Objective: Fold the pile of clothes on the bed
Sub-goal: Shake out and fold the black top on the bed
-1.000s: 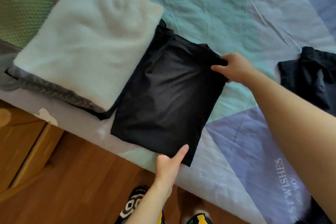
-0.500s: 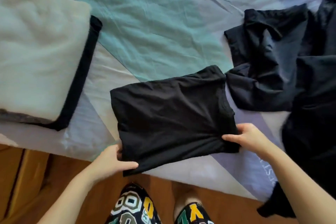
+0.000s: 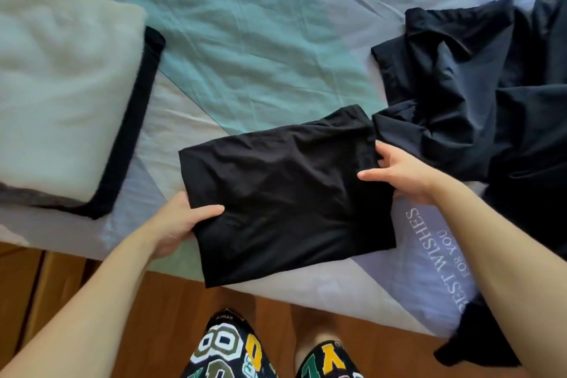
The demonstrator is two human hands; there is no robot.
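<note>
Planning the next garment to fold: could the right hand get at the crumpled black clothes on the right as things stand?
Probably yes, once it lets go. The right hand now pinches the folded black garment, and the crumpled black clothes lie just beyond it on the bed sheet, with nothing between.

Left hand (image 3: pixel 175 224) pinching the near-left corner of the folded black garment (image 3: pixel 285 190), thumb on top and fingers beneath, right hand (image 3: pixel 399 172) gripping its right edge likewise, both bare forearms reaching in from the lower corners.
</note>
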